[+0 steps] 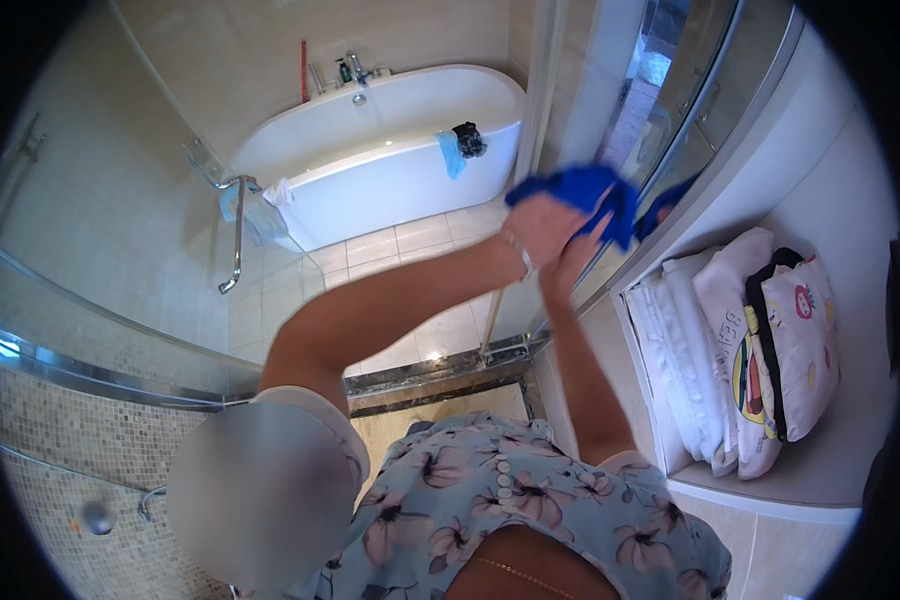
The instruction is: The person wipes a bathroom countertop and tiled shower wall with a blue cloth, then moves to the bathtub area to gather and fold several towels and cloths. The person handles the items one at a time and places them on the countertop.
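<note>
In front of me at the upper right, both hands are on a bunched blue cloth [581, 187]. My left hand [546, 225], with a bracelet at its wrist, grips the cloth from the left. Just below it, my right hand [576, 259] holds the cloth's lower side, fingers pointing up along it. The cloth and fingers are slightly blurred. Right beside them is a reflective glass panel [690, 124] in a metal frame, which mirrors part of the blue cloth. Whether the cloth touches the panel I cannot tell.
A white bathtub [375, 195] stands beyond, with a light-blue cloth [451, 154] and a black cloth [469, 140] over its rim. A curved glass door with a metal handle [238, 240] is at left. Folded bedding and printed cushions [799, 345] fill a white niche at right.
</note>
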Tool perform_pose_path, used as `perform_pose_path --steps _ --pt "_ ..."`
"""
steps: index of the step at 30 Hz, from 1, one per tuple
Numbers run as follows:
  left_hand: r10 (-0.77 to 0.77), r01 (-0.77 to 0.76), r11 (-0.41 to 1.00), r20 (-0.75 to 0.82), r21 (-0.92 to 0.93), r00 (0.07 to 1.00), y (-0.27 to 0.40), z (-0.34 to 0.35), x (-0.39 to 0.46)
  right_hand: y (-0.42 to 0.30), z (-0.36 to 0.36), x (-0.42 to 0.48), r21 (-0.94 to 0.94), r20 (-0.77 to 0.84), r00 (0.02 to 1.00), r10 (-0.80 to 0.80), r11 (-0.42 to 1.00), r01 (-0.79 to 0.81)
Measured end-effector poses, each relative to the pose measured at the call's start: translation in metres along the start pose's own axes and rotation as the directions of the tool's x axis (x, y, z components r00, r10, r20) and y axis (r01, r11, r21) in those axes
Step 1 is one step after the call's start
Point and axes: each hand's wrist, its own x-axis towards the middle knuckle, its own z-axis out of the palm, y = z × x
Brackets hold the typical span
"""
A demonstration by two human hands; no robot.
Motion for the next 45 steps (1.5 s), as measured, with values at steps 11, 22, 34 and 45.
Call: perform_pose_path --steps 11,22,34,45 --pt "-0.012 0.0 0.991 0.09 0.132 0.996 -0.012 0.002 -0.034 -0.039 0.01 -0.008 0.089 -0.014 0.987 0.161 0.983 -0.159" --pt "0.093 -0.067 0.992 -0.25 0.109 0.964 -0.024 0.048 -0.061 -0.023 0.023 -0.051 0.134 -0.026 0.983 0.184 0.975 -0.179" --pt "0.045 0.001 0.993 -0.39 0.116 0.92 -0.016 0.002 -0.031 -0.048 0.003 0.018 0.02 -0.047 0.991 0.127 0.992 -0.127" --pt "0.264 -0.212 0.957 -0.294 0.198 0.918 -0.045 0.078 -0.084 -0.03 0.03 -0.075 -0.037 -0.007 0.962 0.272 0.961 -0.272"
